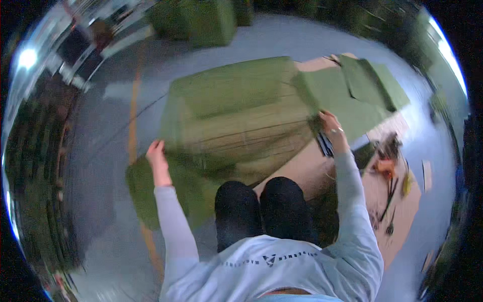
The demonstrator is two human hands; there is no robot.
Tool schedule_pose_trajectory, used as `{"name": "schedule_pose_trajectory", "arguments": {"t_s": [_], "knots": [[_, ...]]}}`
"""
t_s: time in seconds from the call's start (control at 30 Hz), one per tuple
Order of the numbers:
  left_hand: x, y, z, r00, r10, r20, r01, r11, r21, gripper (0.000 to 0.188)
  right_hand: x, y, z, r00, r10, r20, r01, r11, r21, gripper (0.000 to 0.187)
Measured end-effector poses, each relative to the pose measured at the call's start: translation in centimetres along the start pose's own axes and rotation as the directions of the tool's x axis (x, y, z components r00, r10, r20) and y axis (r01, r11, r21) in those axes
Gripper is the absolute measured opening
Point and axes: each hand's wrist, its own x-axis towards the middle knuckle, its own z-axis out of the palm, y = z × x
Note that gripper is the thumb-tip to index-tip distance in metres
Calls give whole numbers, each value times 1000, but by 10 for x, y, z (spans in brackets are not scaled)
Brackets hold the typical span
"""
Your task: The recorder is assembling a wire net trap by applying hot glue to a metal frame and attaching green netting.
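Left hand [157,152] and right hand [330,123] pinch two sides of a wide, soft green cloth [236,88], which spreads above the smooth grey floor [282,35] before the knees [236,204]. Beside it lies flat tan cardboard [298,171].

We see the grey floor [282,36] carrying spread green material [236,90] and, toward its right edge, a tan sheet [406,216].

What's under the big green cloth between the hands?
A tan sheet seems to poke out from under the lower right part of the green cloth, below the right hand. The cloth covers the rest, so I can't tell what else is underneath.
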Motion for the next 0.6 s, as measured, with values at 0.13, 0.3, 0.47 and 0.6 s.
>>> {"name": "schedule_pose_trajectory", "arguments": {"t_s": [0.13, 0.3, 0.47, 0.6], "knots": [[15, -41, -22, 981, -86, 172, 102, 991, -86, 19, 6, 17, -6, 944, -124, -305, 80, 985, -152, 38], [-33, -21, 10, 924, -218, 315, 224, 974, 19, 27, -9, 36, -58, 939, -84, -333, 53, 993, -102, 31], [-2, 30, -1, 920, -68, 386, 66, 998, 18, 27, -13, -31, -11, 964, -241, -108, 216, 955, -204, 28], [-10, 5, -9, 923, -54, 380, -68, 951, 300, 33, -17, -22, -17, 954, -203, -221, 125, 939, -320, 30]]}}
